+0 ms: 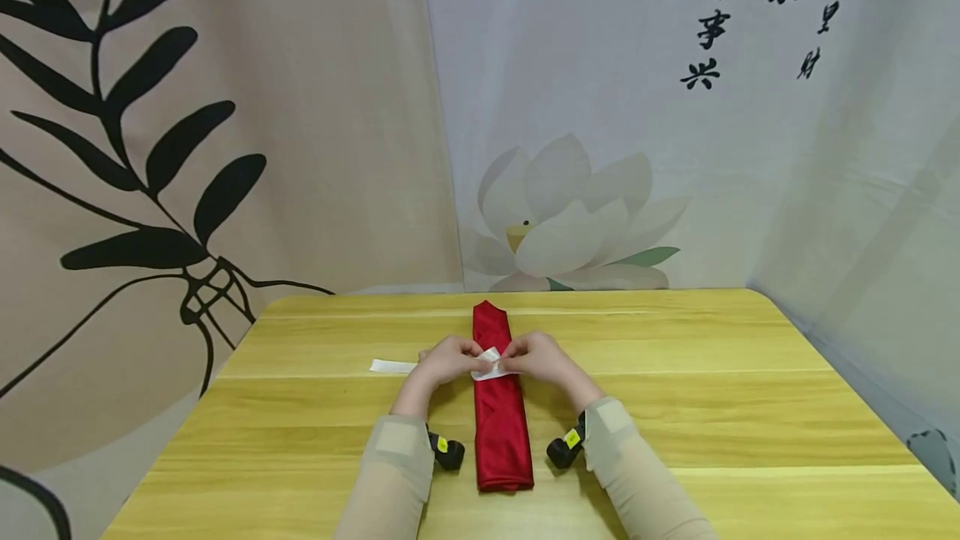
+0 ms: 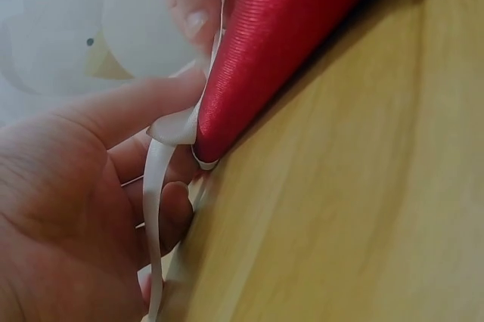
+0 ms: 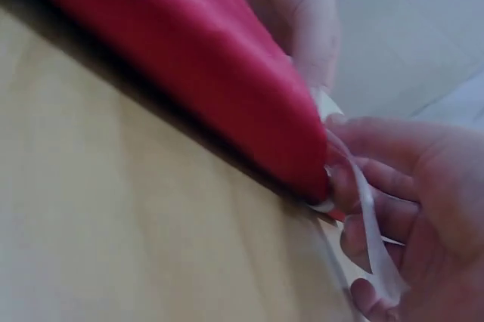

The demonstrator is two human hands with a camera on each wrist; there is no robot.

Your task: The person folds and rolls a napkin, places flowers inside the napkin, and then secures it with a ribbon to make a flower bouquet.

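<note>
A: What is looking risky to you here?

B: The ribbon (image 1: 487, 363) is sitting across the middle of the red roll (image 1: 498, 402), and only fingertips are keeping it there. Judging from that, it could be slipping off toward the far, pointed end if the pull is getting uneven. The cloth looks slick, so the roll may also be loosening while the hands are busy above it.

A: And the loose tail?

B: One end is trailing left across the table (image 1: 675, 407), flat and free. If the left hand (image 1: 444, 361) is dragging too hard, that tail could be sliding through and leaving too little to work with.

A: How are the fingers sitting?

B: Both hands are curling in, not clenching. In the left wrist view the left hand is letting the ribbon (image 2: 155, 186) run between thumb and fingers, pinching it right beside the roll (image 2: 280, 42). The right hand (image 1: 540, 358) is doing the same on its side; its fingers (image 3: 378, 186) are bending round the ribbon (image 3: 370, 224) where it is coming off the roll's (image 3: 189, 72) edge.

A: Where is the roll lying?

B: Lengthwise on the table, near end between the wrists, far end pointing at the backdrop.
</note>
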